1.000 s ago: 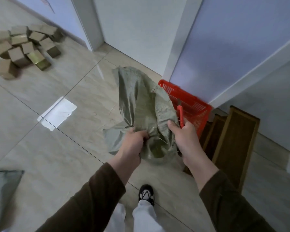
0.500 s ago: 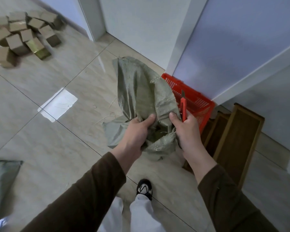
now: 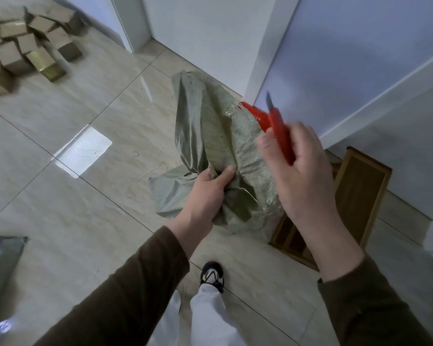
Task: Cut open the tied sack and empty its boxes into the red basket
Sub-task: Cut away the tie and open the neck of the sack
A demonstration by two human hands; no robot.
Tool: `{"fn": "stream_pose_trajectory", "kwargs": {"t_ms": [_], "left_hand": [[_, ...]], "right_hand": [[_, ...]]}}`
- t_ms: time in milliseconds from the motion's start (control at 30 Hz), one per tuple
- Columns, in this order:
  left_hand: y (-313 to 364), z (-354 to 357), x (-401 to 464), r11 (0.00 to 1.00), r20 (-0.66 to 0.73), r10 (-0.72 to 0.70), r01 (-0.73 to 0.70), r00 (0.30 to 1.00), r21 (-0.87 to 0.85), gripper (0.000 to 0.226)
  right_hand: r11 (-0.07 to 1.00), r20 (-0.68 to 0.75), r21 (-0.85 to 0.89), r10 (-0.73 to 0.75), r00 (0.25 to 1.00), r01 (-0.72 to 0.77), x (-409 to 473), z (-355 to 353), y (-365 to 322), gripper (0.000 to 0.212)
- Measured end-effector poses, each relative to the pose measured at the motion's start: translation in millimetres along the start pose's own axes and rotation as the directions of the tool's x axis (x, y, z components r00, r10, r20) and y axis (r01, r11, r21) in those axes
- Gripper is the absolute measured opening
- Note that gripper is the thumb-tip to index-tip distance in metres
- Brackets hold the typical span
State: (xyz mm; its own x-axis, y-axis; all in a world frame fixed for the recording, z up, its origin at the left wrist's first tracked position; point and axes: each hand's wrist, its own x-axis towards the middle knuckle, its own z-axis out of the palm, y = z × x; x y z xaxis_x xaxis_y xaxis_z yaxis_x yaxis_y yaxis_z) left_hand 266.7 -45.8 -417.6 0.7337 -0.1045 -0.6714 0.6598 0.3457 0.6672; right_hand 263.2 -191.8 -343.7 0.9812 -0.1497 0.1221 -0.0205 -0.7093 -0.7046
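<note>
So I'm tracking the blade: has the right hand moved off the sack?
Yes. The right hand with the red utility knife has lifted off the sack, toward the wall.

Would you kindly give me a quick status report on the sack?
Left hand gripping green sack. Right hand off it, holding red utility knife, blade out. Red basket mostly hidden behind sack.

Glossy beige tiled floor (image 3: 60,221); pile of cardboard boxes (image 3: 28,46) far left, wooden tray (image 3: 355,196) right, grey-green sack (image 3: 0,265) at left edge.
</note>
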Motion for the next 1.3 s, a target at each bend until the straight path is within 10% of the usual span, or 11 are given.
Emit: {"fn": "stream_pose_trajectory", "kwargs": {"t_ms": [167, 300, 633, 767, 867, 967, 1133, 1300], "left_hand": [[-5, -1, -1, 0.998, 0.050, 0.062, -0.063, 0.997, 0.008, 0.020], [-10, -5, -1, 0.996, 0.059, 0.071, -0.074, 0.996, 0.044, 0.024], [-14, -13, 4, 0.950, 0.130, 0.155, -0.184, 0.979, 0.254, 0.044], [-11, -14, 4, 0.788, 0.103, 0.335, -0.339, 0.936, 0.515, 0.088], [-9, -16, -2, 0.397, 0.199, 0.623, -0.525, 0.757, 0.753, 0.122], [-7, -17, -8, -0.014, 0.422, 0.681, -0.565, 0.599, 0.825, 0.100], [-3, -14, -7, 0.101, 0.322, 0.620, -0.480, 0.715, 0.871, 0.017], [1, -21, 2, 0.107, 0.392, 0.589, -0.549, 0.706, 0.829, 0.026]], "right_hand": [[0.957, 0.359, -0.286, 0.147, 0.921, -0.041, 3, 19, 12, 0.060], [0.911, 0.466, -0.024, 0.374, 0.802, -0.411, -3, 36, 37, 0.015], [0.983, 0.393, -0.180, 0.105, 0.914, -0.036, -2, 18, 38, 0.012], [0.971, 0.359, -0.239, 0.066, 0.931, 0.024, -5, 15, 37, 0.011], [0.977, 0.332, -0.214, 0.099, 0.938, -0.027, -9, 17, 37, 0.014], [0.988, 0.283, -0.139, 0.109, 0.953, -0.072, -13, 19, 37, 0.018], [0.991, 0.247, -0.119, 0.081, 0.966, -0.052, -16, 17, 38, 0.019], [0.991, 0.268, -0.123, 0.079, 0.960, -0.047, -8, 12, 49, 0.014]]}}
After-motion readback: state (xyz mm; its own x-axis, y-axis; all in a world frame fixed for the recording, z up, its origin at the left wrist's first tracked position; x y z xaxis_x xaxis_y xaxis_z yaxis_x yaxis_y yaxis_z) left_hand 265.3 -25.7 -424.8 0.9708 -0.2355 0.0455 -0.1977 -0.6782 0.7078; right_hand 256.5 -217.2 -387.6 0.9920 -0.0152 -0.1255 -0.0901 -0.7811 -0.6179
